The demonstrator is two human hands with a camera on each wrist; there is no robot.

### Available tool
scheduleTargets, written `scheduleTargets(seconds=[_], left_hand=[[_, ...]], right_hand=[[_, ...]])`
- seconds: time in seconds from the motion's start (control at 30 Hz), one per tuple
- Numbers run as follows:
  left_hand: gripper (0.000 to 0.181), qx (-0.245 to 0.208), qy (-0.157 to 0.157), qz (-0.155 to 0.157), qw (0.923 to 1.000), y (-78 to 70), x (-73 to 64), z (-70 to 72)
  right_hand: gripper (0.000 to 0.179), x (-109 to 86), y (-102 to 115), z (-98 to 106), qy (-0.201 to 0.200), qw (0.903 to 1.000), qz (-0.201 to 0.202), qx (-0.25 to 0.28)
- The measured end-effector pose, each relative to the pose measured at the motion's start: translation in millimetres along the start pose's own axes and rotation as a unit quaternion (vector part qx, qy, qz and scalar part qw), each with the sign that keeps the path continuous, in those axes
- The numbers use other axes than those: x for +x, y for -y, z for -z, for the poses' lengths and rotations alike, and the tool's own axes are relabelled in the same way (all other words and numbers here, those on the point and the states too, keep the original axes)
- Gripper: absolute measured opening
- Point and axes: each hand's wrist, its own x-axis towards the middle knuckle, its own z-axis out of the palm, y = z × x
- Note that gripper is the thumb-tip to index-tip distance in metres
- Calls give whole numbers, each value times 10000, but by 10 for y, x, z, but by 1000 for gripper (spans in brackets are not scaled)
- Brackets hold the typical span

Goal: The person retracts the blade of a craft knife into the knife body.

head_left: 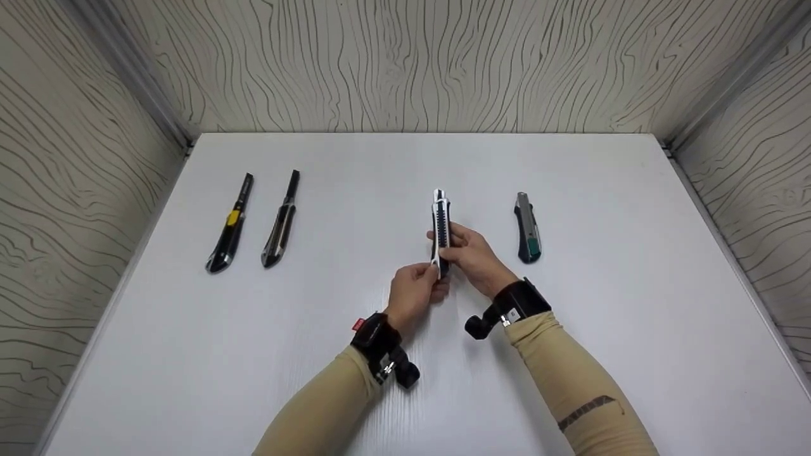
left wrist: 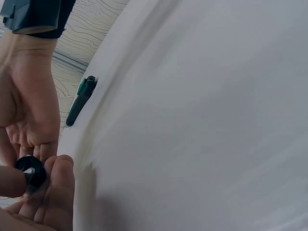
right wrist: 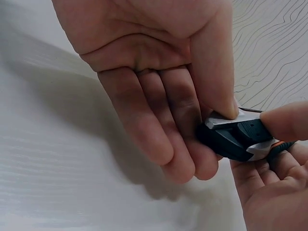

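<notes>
Between both hands, raised over the white table, is a silver and black utility knife [head_left: 441,225] with its tip pointing away toward the back wall. My left hand [head_left: 413,292] pinches its rear end between thumb and fingers. Higher up the handle, my right hand [head_left: 475,258] grips the side, thumb on the near face and fingers behind. In the right wrist view the butt of the utility knife [right wrist: 236,135] shows a dark plastic end in a silver frame. The left wrist view shows only the dark round end of the utility knife [left wrist: 33,171] among the fingers.
Right of the hands lies a grey utility knife with a green slider [head_left: 528,228]. On the left side lie a black knife with a yellow slider [head_left: 227,231] and a black and silver knife [head_left: 280,221]. Patterned wall panels [head_left: 405,63] border the white table [head_left: 355,158].
</notes>
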Motion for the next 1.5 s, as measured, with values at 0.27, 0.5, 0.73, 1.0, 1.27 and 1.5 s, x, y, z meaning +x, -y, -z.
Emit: scheduleTargets(seconds=[0.27,0.5,0.73,1.0,1.27,1.5], left_hand=[[30,-46,114,-113,9999,39,25,-12],[28,-62,126,-70,9999,46,25,-12],[30,-141,190,11,9997,38,26,3],[28,-290,395,-24,9988,36,13,16],[28,-58,536,-64,9985,24,11,-25],[29,171,624,-69,9979,10,51,-98]], right_hand=[[71,-3,-3,15,-6,10000,-66,-57],[70,0,-14,37,38,9999,-36,-165],[60,-17,-2,62,-117,9984,68,-547],[63,-47,7,106,-297,9934,135,-1104],[62,-70,3,176,-416,9883,31,-1469],[63,-106,25,264,-458,9868,121,-1548]])
